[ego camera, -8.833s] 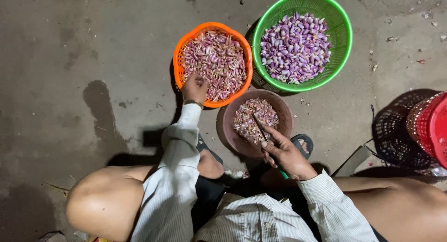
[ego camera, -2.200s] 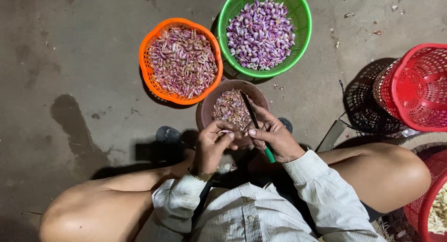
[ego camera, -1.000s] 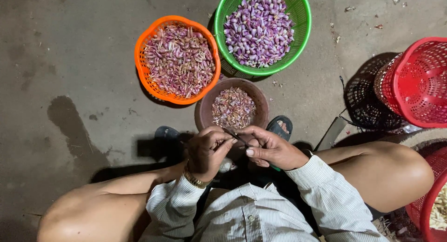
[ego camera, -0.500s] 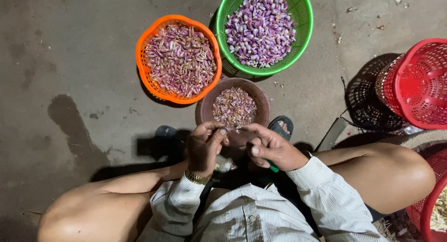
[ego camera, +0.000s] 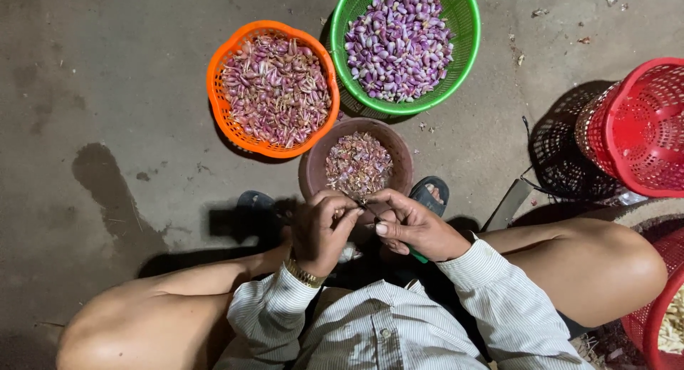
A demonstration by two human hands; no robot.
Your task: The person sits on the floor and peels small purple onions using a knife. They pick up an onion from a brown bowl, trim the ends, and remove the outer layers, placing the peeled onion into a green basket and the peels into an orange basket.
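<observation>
My left hand [ego camera: 320, 227] pinches a small shallot between thumb and fingers, just over the near rim of a brown bowl [ego camera: 313, 172] of peelings. My right hand [ego camera: 413, 226] grips a thin knife with a green handle [ego camera: 417, 254], its blade tip meeting the shallot at my left fingertips. An orange basket [ego camera: 214, 78] of unpeeled shallots with stems sits beyond the bowl on the left. A green basket [ego camera: 463, 60] of peeled purple shallots stands beyond it on the right.
I squat on a concrete floor, knees spread to both sides. A red basket [ego camera: 634, 128] lies tilted at the right, with another red basket [ego camera: 641, 320] at the lower right. Sandals [ego camera: 431, 188] show under my hands. Bits of peel dot the floor.
Since the earliest frame my left hand left the orange basket and came back with a shallot. Over the last second both hands stay together by the bowl, the knife working at the shallot.
</observation>
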